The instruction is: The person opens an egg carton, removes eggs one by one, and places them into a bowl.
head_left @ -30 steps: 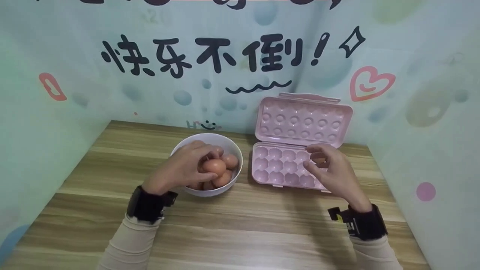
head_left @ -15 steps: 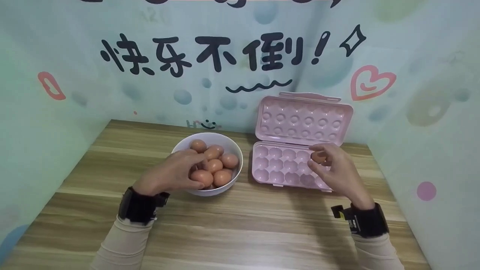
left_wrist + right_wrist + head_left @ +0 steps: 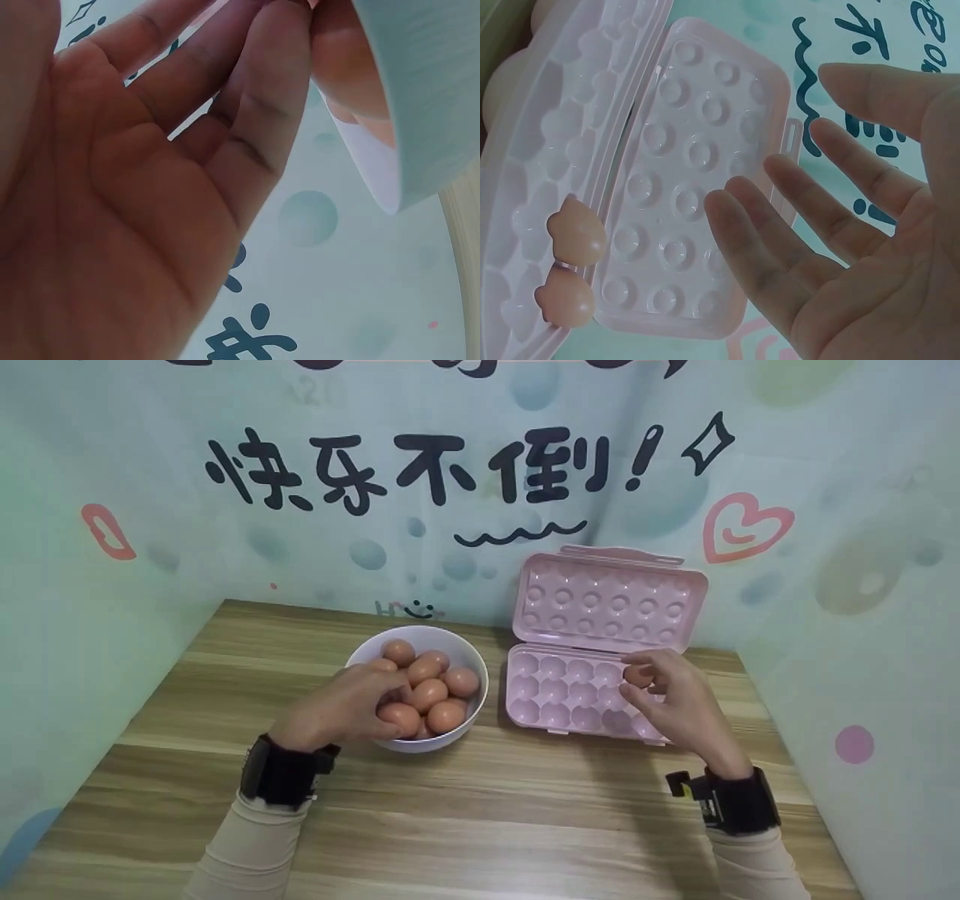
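Note:
My left hand (image 3: 341, 705) reaches over the left rim of a white bowl (image 3: 482, 697) heaped with brown eggs. Its fingers curve loosely, with thumb and forefinger beside a front egg (image 3: 400, 721); contact is unclear. In the left wrist view the palm (image 3: 127, 195) shows no egg, and its fingertips run out of frame beside the bowl (image 3: 435, 97). My right hand (image 3: 679, 709) hovers at the right end of a pink egg carton (image 3: 581, 692), an egg (image 3: 637, 676) showing between its spread fingers. In the right wrist view that hand (image 3: 832, 232) holds nothing, apart from two eggs (image 3: 577, 232) in the carton.
The carton's lid (image 3: 611, 604) stands raised against the printed backdrop (image 3: 315, 555). Bowl and carton sit side by side with a narrow gap on the wood-grain table (image 3: 480, 817). Backdrop walls border the table on the left and right.
My left hand has drawn back leftward and down from the middle eggs, uncovering more of them. A front egg has shifted slightly left. My right hand has shifted slightly right, showing an egg more clearly.

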Demonstrator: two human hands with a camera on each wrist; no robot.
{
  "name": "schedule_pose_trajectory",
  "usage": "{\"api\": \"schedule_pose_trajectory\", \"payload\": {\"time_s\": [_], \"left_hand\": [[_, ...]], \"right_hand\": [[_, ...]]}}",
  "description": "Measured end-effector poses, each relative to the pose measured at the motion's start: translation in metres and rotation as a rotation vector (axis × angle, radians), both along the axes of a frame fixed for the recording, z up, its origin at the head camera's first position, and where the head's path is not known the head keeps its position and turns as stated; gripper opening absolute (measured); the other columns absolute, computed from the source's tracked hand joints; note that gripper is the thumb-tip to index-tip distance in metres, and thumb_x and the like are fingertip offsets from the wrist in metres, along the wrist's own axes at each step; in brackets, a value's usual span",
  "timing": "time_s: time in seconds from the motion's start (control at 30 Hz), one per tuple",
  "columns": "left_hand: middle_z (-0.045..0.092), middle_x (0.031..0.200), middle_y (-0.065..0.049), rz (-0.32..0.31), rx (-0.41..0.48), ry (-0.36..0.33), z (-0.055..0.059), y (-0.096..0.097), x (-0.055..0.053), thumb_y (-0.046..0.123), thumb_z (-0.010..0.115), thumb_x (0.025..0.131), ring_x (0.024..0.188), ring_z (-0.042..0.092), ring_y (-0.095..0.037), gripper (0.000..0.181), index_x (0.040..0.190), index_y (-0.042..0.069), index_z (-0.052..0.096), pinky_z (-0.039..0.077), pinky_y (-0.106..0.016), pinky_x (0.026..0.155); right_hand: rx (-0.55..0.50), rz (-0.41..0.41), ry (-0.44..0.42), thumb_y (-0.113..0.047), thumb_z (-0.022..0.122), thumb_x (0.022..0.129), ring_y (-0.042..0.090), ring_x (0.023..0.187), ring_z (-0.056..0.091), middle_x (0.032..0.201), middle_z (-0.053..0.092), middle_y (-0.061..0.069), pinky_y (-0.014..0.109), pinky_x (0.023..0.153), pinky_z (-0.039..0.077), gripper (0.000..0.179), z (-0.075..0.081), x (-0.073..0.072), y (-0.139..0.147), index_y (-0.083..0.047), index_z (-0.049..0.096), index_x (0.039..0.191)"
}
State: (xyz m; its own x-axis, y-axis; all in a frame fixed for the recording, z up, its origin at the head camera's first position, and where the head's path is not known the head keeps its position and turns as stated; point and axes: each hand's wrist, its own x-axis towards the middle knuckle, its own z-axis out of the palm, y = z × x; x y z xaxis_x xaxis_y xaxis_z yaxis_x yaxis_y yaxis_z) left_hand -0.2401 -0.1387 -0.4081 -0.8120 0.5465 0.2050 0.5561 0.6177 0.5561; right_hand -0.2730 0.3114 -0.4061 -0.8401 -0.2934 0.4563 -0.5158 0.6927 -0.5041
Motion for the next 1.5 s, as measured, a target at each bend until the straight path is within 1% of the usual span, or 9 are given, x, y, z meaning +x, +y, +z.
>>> {"api": "schedule_pose_trajectory", "payload": {"time_s": [0.17,0.33,0.4,0.53,0.67,0.8,0.97,1.2,1.5], "left_hand": [[0.072,0.120,-0.005,-0.017,-0.001,-0.006,0.002,0.000,-0.002,0.001,0.081,0.084,0.085,0.063,-0.021,0.062,0.142,0.015,0.064,0.054,-0.033,0.071],[0.066,0.090,-0.004,-0.016,-0.089,0.079,0.003,-0.001,-0.002,0.004,0.079,0.083,0.078,0.055,-0.017,0.017,0.096,0.012,0.073,0.045,-0.029,0.068],[0.058,0.076,-0.002,-0.005,-0.110,0.109,0.004,-0.001,-0.002,0.007,0.080,0.082,0.074,0.051,-0.016,0.014,0.081,0.014,0.068,0.043,-0.030,0.067],[0.060,0.079,-0.001,-0.007,-0.079,0.138,0.004,0.005,-0.001,0.011,0.080,0.090,0.076,0.055,-0.016,0.012,0.093,0.015,0.070,0.048,-0.030,0.070],[0.061,0.088,0.000,-0.018,-0.068,0.279,0.003,0.015,-0.001,0.013,0.075,0.096,0.089,0.056,-0.021,0.011,0.103,0.015,0.066,0.049,-0.034,0.079],[0.064,0.098,-0.002,-0.011,-0.070,0.383,0.003,0.026,-0.002,0.014,0.074,0.092,0.096,0.052,-0.024,0.014,0.104,0.013,0.067,0.045,-0.040,0.087],[0.072,0.112,-0.004,0.054,-0.074,0.405,0.004,0.045,-0.003,0.022,0.075,0.091,0.106,0.062,-0.024,0.026,0.116,0.013,0.072,0.045,-0.048,0.099],[0.068,0.133,-0.007,0.060,-0.029,0.454,-0.002,0.070,-0.004,0.021,0.079,0.091,0.126,0.061,-0.027,0.042,0.132,0.012,0.069,0.047,-0.042,0.110],[0.065,0.141,-0.003,0.061,-0.102,0.485,-0.010,0.099,-0.006,0.034,0.080,0.093,0.131,0.059,-0.023,0.054,0.143,0.019,0.064,0.049,-0.048,0.105]], "right_hand": [[0.013,0.002,0.023,0.000,0.081,0.090,0.024,0.099,0.070,0.106,0.071,0.006,0.023,0.083,0.058,0.036,-0.002,-0.001,0.002,-0.005,0.072,0.124],[0.008,0.005,0.038,0.001,0.081,0.089,0.022,0.098,0.070,0.106,0.070,0.007,0.023,0.082,0.060,0.035,0.000,-0.001,0.004,-0.004,0.072,0.123],[0.006,0.000,0.038,0.000,0.080,0.090,0.024,0.099,0.071,0.108,0.070,0.008,0.020,0.082,0.059,0.034,0.001,-0.001,0.005,-0.004,0.072,0.122],[0.004,-0.010,0.042,0.000,0.080,0.091,0.029,0.100,0.072,0.112,0.070,0.010,0.012,0.081,0.053,0.032,0.002,-0.002,0.008,-0.005,0.072,0.122],[0.009,-0.018,0.061,-0.001,0.080,0.091,0.029,0.095,0.074,0.108,0.070,0.010,0.011,0.078,0.053,0.031,0.003,-0.004,0.010,-0.004,0.071,0.120],[0.043,-0.040,0.106,-0.007,0.083,0.091,0.031,0.094,0.074,0.109,0.071,0.013,0.027,0.083,0.056,0.033,0.003,-0.008,0.015,-0.003,0.071,0.122],[0.101,-0.065,0.143,-0.013,0.086,0.088,0.036,0.100,0.068,0.120,0.072,0.019,0.051,0.088,0.050,0.042,-0.001,-0.018,0.023,-0.003,0.071,0.125],[0.164,-0.041,0.081,-0.008,0.086,0.086,0.044,0.118,0.063,0.127,0.069,0.020,0.060,0.101,0.048,0.050,-0.008,-0.036,0.032,-0.002,0.068,0.131],[0.238,-0.008,0.079,-0.001,0.084,0.080,0.046,0.114,0.063,0.122,0.067,0.024,0.062,0.100,0.050,0.051,-0.023,-0.058,0.043,0.000,0.068,0.129]]}}
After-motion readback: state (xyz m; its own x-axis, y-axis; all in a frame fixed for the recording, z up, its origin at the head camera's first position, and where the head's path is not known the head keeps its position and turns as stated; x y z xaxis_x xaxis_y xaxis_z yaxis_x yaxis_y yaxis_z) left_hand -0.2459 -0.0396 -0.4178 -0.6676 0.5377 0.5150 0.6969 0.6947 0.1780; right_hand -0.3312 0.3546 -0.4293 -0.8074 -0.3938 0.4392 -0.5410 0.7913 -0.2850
